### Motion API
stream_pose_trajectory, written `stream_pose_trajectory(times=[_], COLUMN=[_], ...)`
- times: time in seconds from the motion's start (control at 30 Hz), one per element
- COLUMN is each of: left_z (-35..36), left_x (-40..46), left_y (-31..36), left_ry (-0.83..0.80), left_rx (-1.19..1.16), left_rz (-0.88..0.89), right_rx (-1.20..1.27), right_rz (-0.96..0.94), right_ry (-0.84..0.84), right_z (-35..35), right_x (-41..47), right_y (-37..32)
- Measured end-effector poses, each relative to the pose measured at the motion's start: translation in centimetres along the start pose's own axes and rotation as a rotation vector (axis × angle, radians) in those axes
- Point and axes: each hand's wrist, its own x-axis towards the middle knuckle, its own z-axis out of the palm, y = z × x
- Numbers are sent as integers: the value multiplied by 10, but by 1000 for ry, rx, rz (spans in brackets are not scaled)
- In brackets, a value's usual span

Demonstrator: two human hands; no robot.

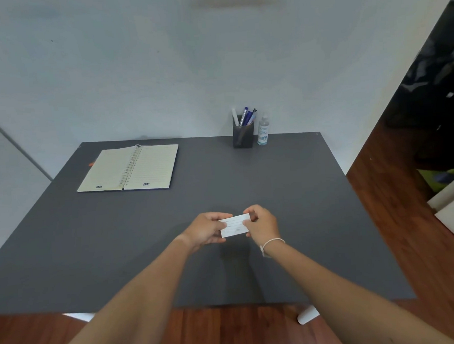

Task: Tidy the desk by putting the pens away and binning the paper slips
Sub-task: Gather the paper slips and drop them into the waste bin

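A: Where does the one view look from?
B: The person's head, forward and down across the desk (288, 194) toward the wall (134, 71).
A: How near?
B: Close; both forearms reach in from the bottom edge, wide-angle bending the edges.

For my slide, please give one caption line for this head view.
Both hands, left hand and right hand, hold a paper slip above the grey desk; pens stand in the holder.

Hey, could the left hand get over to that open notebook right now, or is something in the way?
Probably yes. The desk between the left hand and the notebook is bare, but its grip holds the paper slip.
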Motion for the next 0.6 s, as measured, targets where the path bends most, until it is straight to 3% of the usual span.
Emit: stream_pose_trajectory(times=[0.2, 0.4, 0.6], left_z=[-3, -7, -10], left_x=[2, 5, 15], left_y=[2, 5, 6], left_ry=[0, -16, -38], left_rx=[-1, 2, 29], left_rz=[15, 28, 37], right_rx=[-86, 88, 122], right_rz=[-46, 53, 85], right_ry=[7, -87, -24], right_z=[2, -1, 4], right_x=[2, 0, 4], right_y=[-1, -6, -7])
